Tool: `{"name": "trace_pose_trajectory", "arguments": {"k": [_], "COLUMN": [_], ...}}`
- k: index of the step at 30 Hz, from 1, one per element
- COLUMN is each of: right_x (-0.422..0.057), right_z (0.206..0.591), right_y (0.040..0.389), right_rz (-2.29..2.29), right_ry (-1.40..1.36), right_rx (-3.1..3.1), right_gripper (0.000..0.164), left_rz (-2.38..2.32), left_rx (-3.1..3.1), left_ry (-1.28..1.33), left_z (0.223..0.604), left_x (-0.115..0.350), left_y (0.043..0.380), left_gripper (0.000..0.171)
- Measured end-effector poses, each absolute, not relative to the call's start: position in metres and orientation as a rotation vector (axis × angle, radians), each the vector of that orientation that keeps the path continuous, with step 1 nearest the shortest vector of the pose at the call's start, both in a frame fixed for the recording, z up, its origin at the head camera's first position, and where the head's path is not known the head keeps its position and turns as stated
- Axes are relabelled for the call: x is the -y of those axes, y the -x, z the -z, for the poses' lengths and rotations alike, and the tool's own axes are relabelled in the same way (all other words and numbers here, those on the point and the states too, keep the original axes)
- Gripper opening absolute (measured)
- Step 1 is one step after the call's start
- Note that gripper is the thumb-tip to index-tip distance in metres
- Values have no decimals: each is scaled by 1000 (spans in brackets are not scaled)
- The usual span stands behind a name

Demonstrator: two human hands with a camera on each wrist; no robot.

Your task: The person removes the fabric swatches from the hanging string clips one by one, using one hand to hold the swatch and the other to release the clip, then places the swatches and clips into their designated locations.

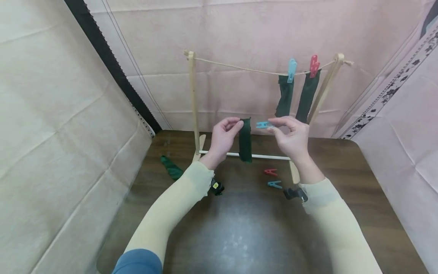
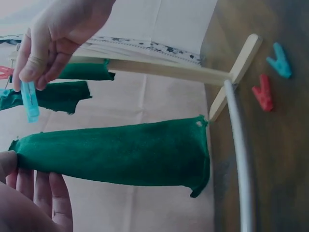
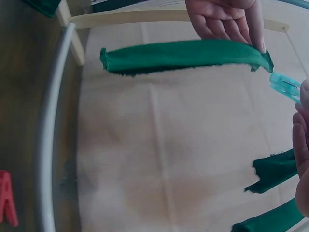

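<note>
My left hand [image 1: 224,137] pinches the top corner of a dark green cloth strip [image 1: 245,142], which hangs down in front of the rack's white rod [image 1: 267,156]. In my right hand [image 1: 293,137] a light blue clothespin [image 1: 263,125] is held between thumb and fingers, pointing left toward the strip's top edge. The left wrist view shows the strip [image 2: 116,152] stretched out from the left fingertips. Behind and above, two more green strips [image 1: 284,97] hang from the string [image 1: 236,67], one under a blue clothespin [image 1: 292,70], the other under a red clothespin [image 1: 314,66].
Wooden posts [image 1: 193,102] hold the string at both ends. On the brown table [image 1: 232,228] lie a red clothespin [image 1: 270,172] and a blue clothespin [image 1: 274,184]. A crumpled green cloth [image 1: 172,168] lies left, beside my left forearm. Pale fabric walls [image 1: 78,152] surround the table.
</note>
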State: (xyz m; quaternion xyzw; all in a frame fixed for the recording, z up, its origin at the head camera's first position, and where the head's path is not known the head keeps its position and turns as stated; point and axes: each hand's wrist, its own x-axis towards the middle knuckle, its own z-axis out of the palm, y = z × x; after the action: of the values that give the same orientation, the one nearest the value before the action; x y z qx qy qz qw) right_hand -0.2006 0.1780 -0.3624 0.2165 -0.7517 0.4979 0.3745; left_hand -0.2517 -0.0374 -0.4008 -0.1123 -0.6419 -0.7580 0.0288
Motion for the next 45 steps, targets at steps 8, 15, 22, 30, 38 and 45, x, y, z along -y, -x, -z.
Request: {"name": "trace_pose_trajectory", "arguments": {"k": [8,15,22,30,38,45], "right_x": [-183,-187,-187,-188,-193,-206], "right_z": [389,407,423,442,450,478], "right_y": [191,187,182,175,173,182], "right_rz": [-1350,-1326,-1393,-1505,-1541,-1569], "right_ry": [-533,-513,-457,-303,-190,-165], "right_rx": [1988,2039,2069,2133,2229,2247], "right_gripper": [22,22,20,19,19,22], "left_rz": [2385,2259,2243,2252,2273,2374], "left_rx": [2086,2210,2275,2285,2279,2220], "left_ry": [280,252,231,249,161,88], "left_z": [431,447,455,460,467,476], "left_x": [46,55,63,67,68,72], "left_y": [236,231,227,218,208,206], "left_gripper": [23,22,21,21,21,25]}}
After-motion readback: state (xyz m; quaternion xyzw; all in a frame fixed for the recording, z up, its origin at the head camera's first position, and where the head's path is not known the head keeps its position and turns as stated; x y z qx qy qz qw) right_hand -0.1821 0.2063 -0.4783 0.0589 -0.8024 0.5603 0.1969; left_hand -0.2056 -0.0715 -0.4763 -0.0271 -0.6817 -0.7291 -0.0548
